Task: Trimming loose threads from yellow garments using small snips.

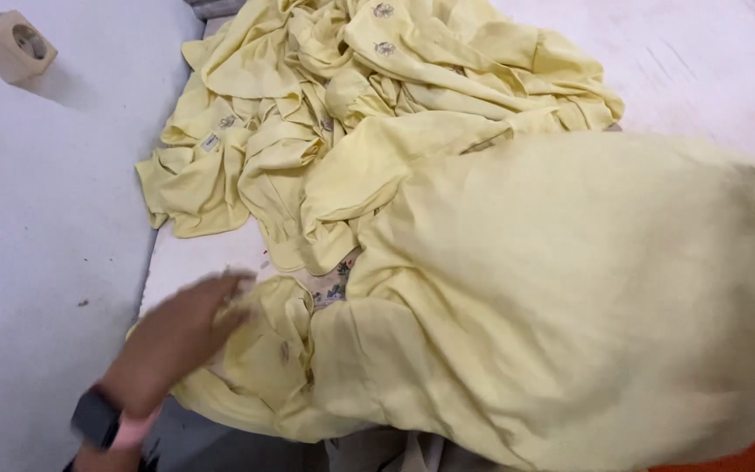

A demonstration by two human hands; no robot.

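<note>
1. Near the front edge of the white work surface (63,218), a pale yellow garment (561,297) lies spread and billowing, its neck opening with a small patterned trim facing the middle of the surface.
2. Left hand (181,336) is on it now, blurred with motion, fingers stretched fairly flat and open, pressing on the garment's left shoulder fold rather than pinching it, as far as the blur lets me tell.
3. A dark wristband (93,418) sits on that wrist, close to the front edge.
4. Right hand: not in view, possibly under the big swell of cloth on the right, so I cannot tell what it is doing.
5. Risk, as I judge it: a flat palm could drag the loose fabric and bunch it, or slide the hem off the front edge.
6. Behind it, a heap of matching yellow garments (377,105) lies crumpled toward the back edge, touching the front one; a stray sleeve could get caught and pulled along.
7. At the back-left corner sits a beige wall socket (10,44), well apart.
</note>
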